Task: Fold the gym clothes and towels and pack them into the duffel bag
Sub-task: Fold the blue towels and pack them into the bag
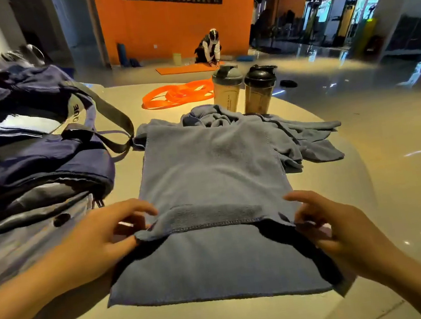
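Note:
A blue-grey towel (210,170) lies spread on the pale table in front of me, its far half doubled over toward me. My left hand (102,241) pinches the folded edge's left corner and my right hand (329,227) pinches its right corner, both lifted a little above the lower layer. A second crumpled blue towel (293,133) lies behind and to the right. The navy duffel bag (33,154) sits open at the left with clothing inside and its strap draped toward the towel.
Two shaker bottles (227,88) (259,89) stand behind the towels, next to an orange resistance band (177,94). Grey clothing (27,229) lies at the near left. The table's rounded edge (364,167) curves at the right. A person kneels on a mat far back.

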`<state>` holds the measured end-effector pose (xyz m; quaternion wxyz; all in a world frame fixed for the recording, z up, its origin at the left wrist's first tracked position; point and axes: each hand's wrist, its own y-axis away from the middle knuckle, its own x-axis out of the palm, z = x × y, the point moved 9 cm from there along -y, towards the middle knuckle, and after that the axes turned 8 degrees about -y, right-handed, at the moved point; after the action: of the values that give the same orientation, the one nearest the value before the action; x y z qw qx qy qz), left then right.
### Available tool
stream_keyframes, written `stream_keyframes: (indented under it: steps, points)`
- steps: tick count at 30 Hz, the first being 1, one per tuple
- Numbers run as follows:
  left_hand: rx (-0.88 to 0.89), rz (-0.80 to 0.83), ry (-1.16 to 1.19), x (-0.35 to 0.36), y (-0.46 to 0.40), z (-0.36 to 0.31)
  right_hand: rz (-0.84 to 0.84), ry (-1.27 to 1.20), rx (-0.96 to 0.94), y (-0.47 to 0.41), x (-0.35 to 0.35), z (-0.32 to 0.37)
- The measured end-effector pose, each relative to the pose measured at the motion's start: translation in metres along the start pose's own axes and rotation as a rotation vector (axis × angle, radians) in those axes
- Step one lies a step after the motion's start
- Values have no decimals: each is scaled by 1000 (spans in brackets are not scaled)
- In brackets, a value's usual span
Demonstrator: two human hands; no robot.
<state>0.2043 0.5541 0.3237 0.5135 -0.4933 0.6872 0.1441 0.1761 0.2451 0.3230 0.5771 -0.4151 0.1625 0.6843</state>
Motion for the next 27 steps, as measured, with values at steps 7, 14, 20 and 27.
stream_keyframes:
  steps: [7, 14, 20, 27]
  points:
    - [123, -179, 47, -30, 2, -23, -221, -32, -188, 2, -41, 32]
    - [193, -62, -171, 1, 37, -25, -125, -236, 40, 42, -6, -2]
    - [5, -244, 122, -18, 42, 5, -266, -222, -98, 44, -28, 28]
    - [132, 190, -252, 29, 38, -26, -112, 31, -64, 66, -7, 12]
